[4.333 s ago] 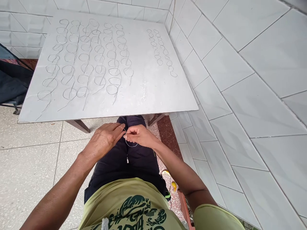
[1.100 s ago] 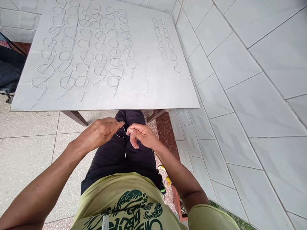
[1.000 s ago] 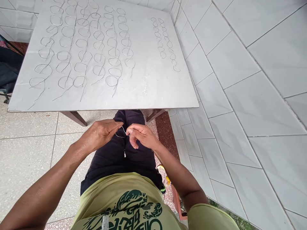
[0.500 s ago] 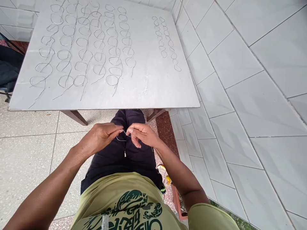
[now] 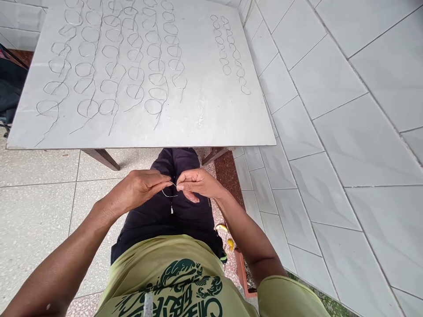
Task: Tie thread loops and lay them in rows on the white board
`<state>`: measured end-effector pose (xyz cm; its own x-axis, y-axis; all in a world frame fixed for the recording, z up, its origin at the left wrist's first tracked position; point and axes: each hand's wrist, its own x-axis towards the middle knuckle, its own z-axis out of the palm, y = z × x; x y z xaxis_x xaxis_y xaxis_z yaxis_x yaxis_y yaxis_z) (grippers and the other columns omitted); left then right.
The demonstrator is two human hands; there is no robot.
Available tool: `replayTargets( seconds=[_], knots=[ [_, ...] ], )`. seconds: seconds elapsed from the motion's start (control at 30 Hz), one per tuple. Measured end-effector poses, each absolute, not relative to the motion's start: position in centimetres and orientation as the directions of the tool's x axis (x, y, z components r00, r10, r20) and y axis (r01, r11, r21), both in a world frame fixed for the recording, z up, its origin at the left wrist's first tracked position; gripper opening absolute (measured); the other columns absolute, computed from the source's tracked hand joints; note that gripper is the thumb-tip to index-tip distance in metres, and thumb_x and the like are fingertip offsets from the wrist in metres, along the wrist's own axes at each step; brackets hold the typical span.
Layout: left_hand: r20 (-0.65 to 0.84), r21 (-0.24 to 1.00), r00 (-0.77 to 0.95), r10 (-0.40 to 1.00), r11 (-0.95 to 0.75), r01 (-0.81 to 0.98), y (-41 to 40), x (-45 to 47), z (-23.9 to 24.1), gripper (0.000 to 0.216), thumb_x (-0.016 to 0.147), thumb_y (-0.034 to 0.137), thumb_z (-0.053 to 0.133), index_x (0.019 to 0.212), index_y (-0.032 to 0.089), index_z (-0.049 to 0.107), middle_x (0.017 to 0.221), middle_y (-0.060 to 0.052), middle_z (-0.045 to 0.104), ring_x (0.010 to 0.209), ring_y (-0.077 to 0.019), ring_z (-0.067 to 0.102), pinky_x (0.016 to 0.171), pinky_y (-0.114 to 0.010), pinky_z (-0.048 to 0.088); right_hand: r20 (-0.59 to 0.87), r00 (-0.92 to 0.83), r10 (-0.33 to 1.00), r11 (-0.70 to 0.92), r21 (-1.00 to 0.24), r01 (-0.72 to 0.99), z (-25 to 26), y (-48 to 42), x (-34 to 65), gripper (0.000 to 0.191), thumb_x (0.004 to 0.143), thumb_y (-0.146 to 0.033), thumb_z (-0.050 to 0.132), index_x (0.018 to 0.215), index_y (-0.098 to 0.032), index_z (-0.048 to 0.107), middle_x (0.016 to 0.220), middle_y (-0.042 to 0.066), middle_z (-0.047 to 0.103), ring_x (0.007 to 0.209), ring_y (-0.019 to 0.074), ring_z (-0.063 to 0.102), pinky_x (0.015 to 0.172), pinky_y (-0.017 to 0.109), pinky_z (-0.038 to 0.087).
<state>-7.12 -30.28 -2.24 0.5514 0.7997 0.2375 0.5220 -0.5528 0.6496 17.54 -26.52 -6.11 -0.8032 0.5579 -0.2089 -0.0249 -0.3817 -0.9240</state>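
A thin, silvery wire (image 5: 169, 195) is held between my two hands above my lap, its lower part bent in a curve. My left hand (image 5: 142, 187) pinches it between thumb and fingers. Closed on the other side of a short stretch of wire, my right hand (image 5: 197, 185) grips it with thumb and forefinger, the lower fingers curled. On the table beyond, several rows of wire loops with long tails (image 5: 154, 106) lie on the left and middle. Two rows of smaller wire loops (image 5: 226, 70) lie to the right.
The white table (image 5: 198, 127) stands just ahead, its front edge over my knees. A tiled wall (image 5: 317, 132) runs along the right. Beside my right leg are a reddish planter (image 5: 243, 275) and yellow pieces (image 5: 230, 244) on the floor. Dark fabric (image 5: 13, 86) shows at far left.
My right hand has shifted slightly right, leaving a little more wire showing between the hands. The view has tilted slightly, so the table appears a bit higher. Both hands keep their hold.
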Motion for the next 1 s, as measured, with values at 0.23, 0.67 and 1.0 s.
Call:
replayTargets(
  seconds=[0.23,0.67,1.0],
  knots=[
    [0.292,0.607,0.43,0.855,-0.513,0.608,-31.0,-5.9,-2.4,0.023,0.102,0.031,0.055,0.103,0.02,0.074,0.085,-0.003,0.075,0.072,-0.0139,0.068,0.068,-0.024,0.051,-0.174,-0.728,0.664,-0.363,-0.925,-0.11,-6.7,-27.0,17.0,0.032,0.089,-0.046,0.072,0.089,-0.017,0.059,0.049,-0.008,0.057,0.036,0.008,0.047,0.039,0.02,0.038],
    [0.303,0.662,0.256,0.918,-0.396,0.637,-31.3,-5.7,-2.6,0.032,0.098,0.035,0.061,0.126,0.021,0.068,0.114,-0.01,0.074,0.095,-0.0207,0.071,0.079,-0.033,0.06,-0.197,-0.631,0.75,-0.222,-0.974,0.041,-7.1,-26.1,17.0,0.049,0.102,-0.059,0.043,0.082,-0.017,0.057,0.046,-0.007,0.049,0.038,0.0072,0.04,0.041,0.019,0.032],
    [0.328,0.479,0.478,0.815,-0.579,0.659,-32.2,-6.1,-4.1,0.033,0.098,0.024,0.062,0.13,0.02,0.065,0.122,-0.011,0.071,0.11,-0.0239,0.068,0.098,-0.041,0.057,-0.163,-0.548,0.82,-0.18,-0.983,0.023,-6.6,-26.4,16.3,0.048,0.103,-0.06,0.04,0.077,-0.02,0.049,0.045,-0.007,0.047,0.038,0.0074,0.039,0.042,0.02,0.031]
  ],
)
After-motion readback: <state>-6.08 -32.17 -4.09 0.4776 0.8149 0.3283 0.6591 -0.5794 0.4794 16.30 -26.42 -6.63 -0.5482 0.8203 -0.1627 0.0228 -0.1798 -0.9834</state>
